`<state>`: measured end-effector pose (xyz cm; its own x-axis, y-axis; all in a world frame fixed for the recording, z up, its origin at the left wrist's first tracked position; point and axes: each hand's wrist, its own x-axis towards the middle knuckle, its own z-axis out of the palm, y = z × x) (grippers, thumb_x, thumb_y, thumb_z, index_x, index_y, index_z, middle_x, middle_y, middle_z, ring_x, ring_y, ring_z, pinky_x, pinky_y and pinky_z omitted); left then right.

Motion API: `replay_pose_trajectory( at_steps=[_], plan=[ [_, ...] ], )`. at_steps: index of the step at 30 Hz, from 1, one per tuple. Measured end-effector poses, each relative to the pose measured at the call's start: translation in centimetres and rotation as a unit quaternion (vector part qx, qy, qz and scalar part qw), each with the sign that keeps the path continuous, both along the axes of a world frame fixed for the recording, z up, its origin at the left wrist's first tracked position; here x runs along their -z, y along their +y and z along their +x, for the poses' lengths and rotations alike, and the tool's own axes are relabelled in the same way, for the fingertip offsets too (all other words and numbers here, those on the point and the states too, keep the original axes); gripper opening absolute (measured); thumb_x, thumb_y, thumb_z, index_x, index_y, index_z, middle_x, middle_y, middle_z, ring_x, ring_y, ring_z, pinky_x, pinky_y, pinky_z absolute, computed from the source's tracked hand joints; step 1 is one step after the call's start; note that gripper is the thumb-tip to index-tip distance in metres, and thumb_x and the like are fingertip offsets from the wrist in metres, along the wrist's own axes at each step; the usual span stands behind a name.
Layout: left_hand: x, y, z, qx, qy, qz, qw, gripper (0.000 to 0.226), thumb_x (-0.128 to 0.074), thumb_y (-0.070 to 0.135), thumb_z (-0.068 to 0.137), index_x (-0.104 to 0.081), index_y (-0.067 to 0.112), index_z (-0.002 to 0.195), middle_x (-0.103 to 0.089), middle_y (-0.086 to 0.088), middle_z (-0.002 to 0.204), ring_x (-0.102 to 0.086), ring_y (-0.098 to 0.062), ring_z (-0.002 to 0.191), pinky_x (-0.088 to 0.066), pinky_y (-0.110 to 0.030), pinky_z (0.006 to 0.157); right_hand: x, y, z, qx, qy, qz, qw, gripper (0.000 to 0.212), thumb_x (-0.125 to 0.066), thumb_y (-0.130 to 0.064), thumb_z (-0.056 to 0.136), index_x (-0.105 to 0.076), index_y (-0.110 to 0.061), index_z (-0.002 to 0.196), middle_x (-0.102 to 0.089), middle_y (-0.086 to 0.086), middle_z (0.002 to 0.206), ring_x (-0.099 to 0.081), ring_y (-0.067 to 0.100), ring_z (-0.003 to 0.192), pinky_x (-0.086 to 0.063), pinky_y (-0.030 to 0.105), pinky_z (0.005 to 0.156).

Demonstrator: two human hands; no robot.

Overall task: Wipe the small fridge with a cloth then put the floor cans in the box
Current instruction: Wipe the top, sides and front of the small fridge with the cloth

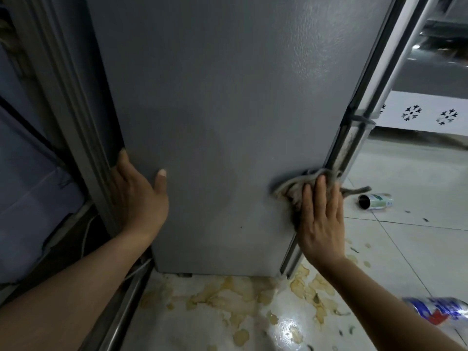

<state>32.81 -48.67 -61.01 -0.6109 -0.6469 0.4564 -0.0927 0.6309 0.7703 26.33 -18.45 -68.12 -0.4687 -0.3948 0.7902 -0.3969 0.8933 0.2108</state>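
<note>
The small grey fridge (215, 102) fills the middle of the head view, its flat side facing me. My right hand (320, 219) presses a crumpled grey cloth (298, 187) flat against the fridge's lower right edge, fingers spread over it. My left hand (138, 196) holds the fridge's left edge, fingers wrapped behind it and thumb on the face. A green and white can (376, 201) lies on its side on the tiled floor to the right. A silver can with blue and red print (440, 311) lies at the lower right, partly behind my right forearm.
Yellowish stains and flakes (253, 295) spread over the white floor tiles below the fridge. A metal frame with blue fabric (30, 173) stands close on the left. A white wall panel with black flower marks (428, 115) is at the right rear.
</note>
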Motion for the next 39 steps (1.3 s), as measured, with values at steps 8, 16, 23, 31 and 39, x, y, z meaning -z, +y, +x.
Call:
replay_pose_trajectory(
  at_steps=[8, 16, 23, 31, 39],
  plan=[
    [0.7, -0.3, -0.1, 0.023, 0.009, 0.014, 1.000, 0.070, -0.052, 0.029, 0.091, -0.014, 0.007, 0.145, -0.026, -0.015, 0.147, -0.032, -0.029, 0.133, -0.028, -0.040, 0.110, 4.1, 1.1, 1.7, -0.002, -0.062, 0.077, 0.995, 0.083, -0.063, -0.006, 0.083, -0.011, -0.006, 0.148, 0.007, 0.014, 0.158, 0.000, 0.038, 0.144, -0.001, 0.048, 0.119],
    [4.0, 0.0, 0.7, 0.032, -0.044, 0.013, 0.998, 0.077, -0.060, 0.025, 0.088, -0.014, 0.001, 0.144, -0.027, -0.019, 0.145, -0.031, -0.032, 0.133, -0.029, -0.039, 0.109, -3.3, -1.9, -1.4, -0.058, 0.073, -0.083, 0.992, 0.072, -0.055, -0.009, 0.085, -0.019, -0.012, 0.147, 0.009, 0.002, 0.158, -0.005, 0.038, 0.143, -0.006, 0.049, 0.118],
    [5.2, -0.6, 0.3, 0.008, -0.037, -0.028, 0.999, 0.078, -0.061, 0.032, 0.085, -0.018, 0.000, 0.142, -0.031, -0.023, 0.140, -0.033, -0.035, 0.129, -0.030, -0.043, 0.105, 2.8, -1.3, -1.5, -0.131, 0.026, 0.123, 0.983, 0.068, -0.040, -0.009, 0.084, -0.021, -0.024, 0.147, 0.004, -0.006, 0.159, 0.008, 0.030, 0.145, -0.003, 0.050, 0.117],
    [4.4, -0.3, 0.5, 0.033, -0.028, 0.016, 0.999, 0.075, -0.062, 0.026, 0.086, -0.018, 0.003, 0.142, -0.030, -0.018, 0.141, -0.036, -0.030, 0.128, -0.031, -0.035, 0.103, -0.6, -2.7, -0.7, -0.166, 0.004, 0.247, 0.955, 0.065, -0.029, -0.011, 0.085, -0.015, -0.021, 0.148, -0.018, -0.003, 0.154, -0.006, 0.028, 0.144, -0.028, 0.043, 0.105],
    [4.3, -1.6, 1.0, 0.060, -0.028, 0.021, 0.998, 0.063, -0.069, 0.024, 0.082, -0.032, 0.005, 0.130, -0.042, -0.015, 0.133, -0.047, -0.028, 0.117, -0.042, -0.035, 0.089, 0.6, -9.1, -1.3, -0.179, 0.061, 0.125, 0.974, 0.061, -0.040, -0.017, 0.087, -0.027, -0.022, 0.147, -0.021, -0.003, 0.154, -0.008, 0.029, 0.145, -0.019, 0.047, 0.111]
  ],
)
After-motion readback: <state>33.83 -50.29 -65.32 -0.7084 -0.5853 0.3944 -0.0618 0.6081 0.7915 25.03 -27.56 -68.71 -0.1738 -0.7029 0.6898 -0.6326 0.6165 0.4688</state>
